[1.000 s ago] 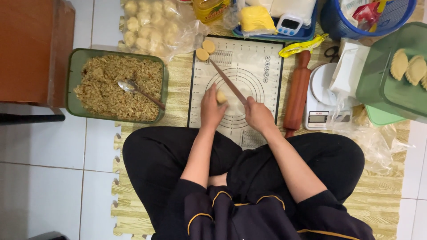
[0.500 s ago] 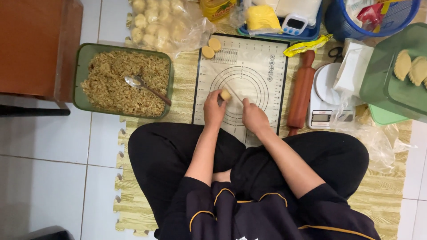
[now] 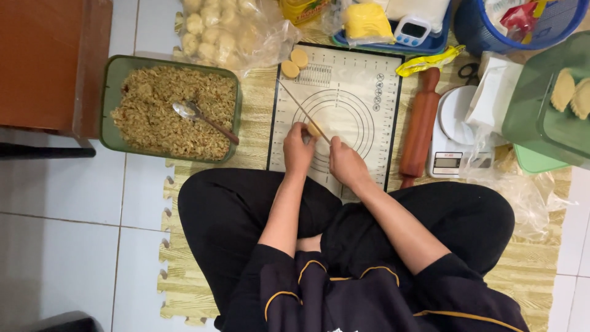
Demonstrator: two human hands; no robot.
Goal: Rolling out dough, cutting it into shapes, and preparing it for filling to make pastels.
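Both my hands have drawn closer together near the centre of the frame since a second ago, my left hand point(image 3: 298, 150) with fingers pinched on the small dough piece point(image 3: 315, 128) over the baking mat point(image 3: 362, 74), my right hand point(image 3: 345, 163) gripping the thin stick point(image 3: 295, 104) against it, so shaping continues.

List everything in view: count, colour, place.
dough piece: 1, pale yellow, between both hands on mat
stick: 1, thin, brown, slanting over mat
baking mat: 1, white with black rings, centre
dough discs: 2, yellow, mat's top-left corner
tub of filling: 1, green, left
spoon: 1, metal, in filling
rolling pin: 1, brown, right of mat
scale: 1, white, right
bag of dough balls: 1, clear, top
left hand: 1
right hand: 1
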